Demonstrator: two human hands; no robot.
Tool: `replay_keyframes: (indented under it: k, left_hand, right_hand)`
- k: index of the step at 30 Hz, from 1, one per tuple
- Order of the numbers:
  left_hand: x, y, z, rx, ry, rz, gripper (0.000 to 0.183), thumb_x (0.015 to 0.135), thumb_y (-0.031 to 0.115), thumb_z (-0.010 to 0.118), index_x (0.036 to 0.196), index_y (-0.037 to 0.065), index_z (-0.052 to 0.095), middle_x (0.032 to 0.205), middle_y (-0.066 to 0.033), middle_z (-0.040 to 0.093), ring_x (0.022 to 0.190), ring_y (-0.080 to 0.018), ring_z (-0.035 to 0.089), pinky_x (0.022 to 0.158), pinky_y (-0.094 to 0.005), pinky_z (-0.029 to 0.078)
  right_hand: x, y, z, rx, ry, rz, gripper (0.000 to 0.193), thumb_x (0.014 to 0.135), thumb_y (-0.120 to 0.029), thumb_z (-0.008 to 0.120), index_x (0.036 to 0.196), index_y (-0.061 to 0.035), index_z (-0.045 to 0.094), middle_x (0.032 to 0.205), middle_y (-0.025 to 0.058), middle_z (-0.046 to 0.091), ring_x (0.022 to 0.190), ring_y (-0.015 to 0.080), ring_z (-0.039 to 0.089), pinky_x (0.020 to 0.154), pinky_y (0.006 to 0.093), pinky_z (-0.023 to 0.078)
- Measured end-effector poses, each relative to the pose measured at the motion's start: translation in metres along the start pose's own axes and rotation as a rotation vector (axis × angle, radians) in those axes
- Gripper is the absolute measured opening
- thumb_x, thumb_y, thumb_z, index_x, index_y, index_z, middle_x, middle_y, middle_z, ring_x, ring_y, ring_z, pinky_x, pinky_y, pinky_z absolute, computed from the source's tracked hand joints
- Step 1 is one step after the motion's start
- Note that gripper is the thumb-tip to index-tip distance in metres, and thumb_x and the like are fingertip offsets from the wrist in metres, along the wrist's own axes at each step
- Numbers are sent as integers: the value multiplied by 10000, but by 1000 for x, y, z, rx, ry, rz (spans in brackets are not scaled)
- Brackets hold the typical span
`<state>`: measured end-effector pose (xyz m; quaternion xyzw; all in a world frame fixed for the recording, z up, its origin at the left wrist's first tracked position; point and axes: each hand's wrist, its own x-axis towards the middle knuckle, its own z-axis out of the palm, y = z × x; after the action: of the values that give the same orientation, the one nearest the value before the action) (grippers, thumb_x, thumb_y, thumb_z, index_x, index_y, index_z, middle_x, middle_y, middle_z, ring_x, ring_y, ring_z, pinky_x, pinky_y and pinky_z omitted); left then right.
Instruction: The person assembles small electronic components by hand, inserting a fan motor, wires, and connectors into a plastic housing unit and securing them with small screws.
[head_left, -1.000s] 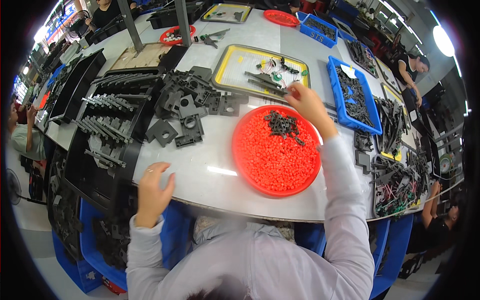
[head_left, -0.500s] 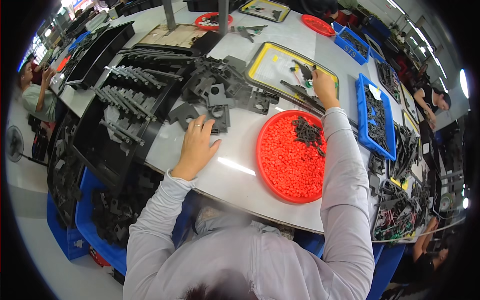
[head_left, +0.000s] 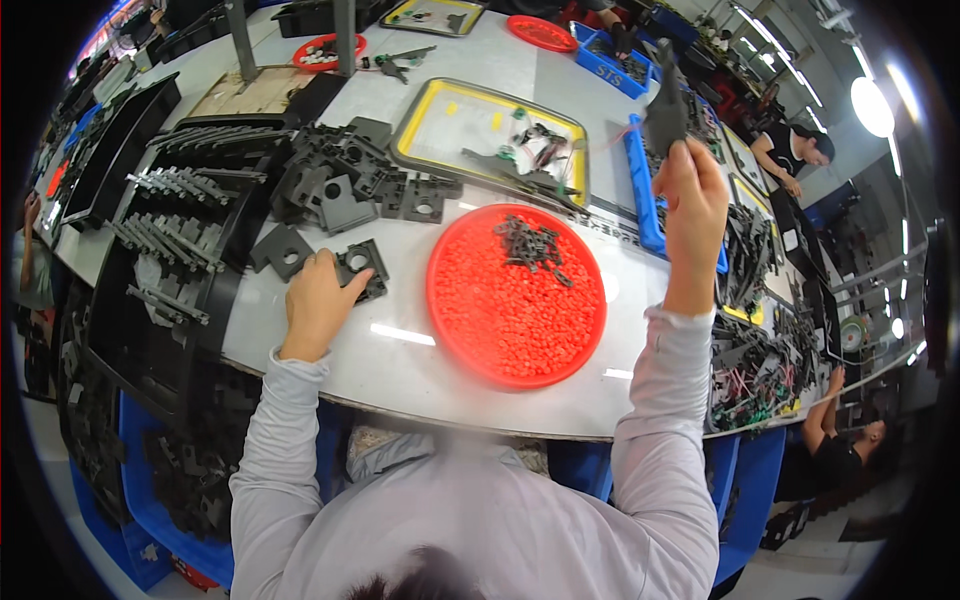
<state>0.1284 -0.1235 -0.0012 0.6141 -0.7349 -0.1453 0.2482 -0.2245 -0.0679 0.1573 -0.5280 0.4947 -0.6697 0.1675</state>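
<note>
My right hand (head_left: 692, 200) is raised at the right, fingers closed on the lower end of a dark grey plastic part (head_left: 668, 112) that points upward. My left hand (head_left: 318, 305) rests low over the white table, fingers and thumb apart. Its fingertips touch or nearly touch a dark grey square plate with a round hole (head_left: 360, 268). Another holed plate (head_left: 282, 250) lies just left of those fingers. Between my arms stands a round red tray (head_left: 470, 345) full of small red pieces, with a heap of small dark pieces (head_left: 532, 246) on top.
Dark plastic parts (head_left: 345, 205) are piled beyond my left hand. A yellow-edged tray (head_left: 440, 120) holds long dark parts and wires. Black bins (head_left: 130, 320) stand left; a blue bin (head_left: 640, 190) stands behind my right hand. Co-workers (head_left: 790, 155) are at the right.
My right hand has come up and right, away from the yellow-edged tray, with the dark grey part in it. The whole view has shifted; my left hand stays beside the holed plates.
</note>
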Motion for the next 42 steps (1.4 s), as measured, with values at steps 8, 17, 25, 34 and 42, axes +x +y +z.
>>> replay_keyframes:
  k: [8,17,25,34,42]
  left_hand:
    - [15,-14,17,-97,-18,28,251,658,182,666,720,9,496,722,-130,550,637,-309,556,583,-390,432]
    - [-37,51,7,-1121,-38,-101,526,772,-36,531,1277,19,392,895,-50,553,686,-82,563,590,-194,476]
    - [-81,124,6,-1088,-203,229,438,765,-18,532,1196,5,455,1041,-75,541,917,-133,557,741,-243,469]
    - [-69,119,2,-1784,-925,-99,426,813,48,572,1175,77,349,1181,-122,483,1033,-192,535,861,-356,459]
    - [-65,115,9,-1528,-763,140,757,700,-34,712,1305,93,275,1213,-88,461,1045,-163,500,863,-313,441]
  right_hand:
    - [-93,-24,-17,251,-183,266,207,914,-167,517,1011,8,571,783,-12,579,631,35,461,574,174,348]
    - [-166,-9,-2,292,-365,541,234,922,-215,504,958,15,523,729,38,537,567,76,446,528,200,352]
    - [-171,-9,28,-305,-351,320,190,795,-56,602,977,-3,591,842,172,611,737,284,617,657,331,478]
    - [-171,-12,37,-180,-320,248,164,782,-25,604,942,4,586,759,137,599,647,236,592,603,317,466]
    - [-165,-16,20,-182,-305,162,136,736,1,658,854,10,591,696,100,604,579,184,590,525,280,459]
